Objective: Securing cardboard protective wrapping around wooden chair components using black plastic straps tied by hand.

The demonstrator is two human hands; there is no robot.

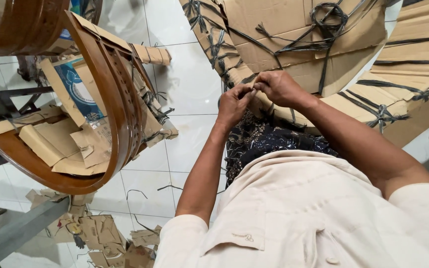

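While white floor tiles (189,84) spread beneath the scene, a cardboard-wrapped piece (323,54) bound in black plastic twine (323,20) fills the upper right, its lower edge resting against the person's lap. At left, a brown wooden chair (110,99) lies tipped on its side, partly packed in cardboard sheets (60,144), with torn cardboard scraps (105,238) and twine offcuts strewn on the floor near it. Both forearms reach out from a cream shirt (294,213) over dark patterned cloth (269,139). The left hand (234,101) and right hand (279,87) meet, touching, at the wrapped edge, each closed in a pinch on what seems a strand of the twine, though the strand itself is hidden between the fingertips. Doing the knot well likely calls for keeping the strand taut against the cardboard, pulling both ends evenly, and cinching close to the edge so the wrapping cannot slip.
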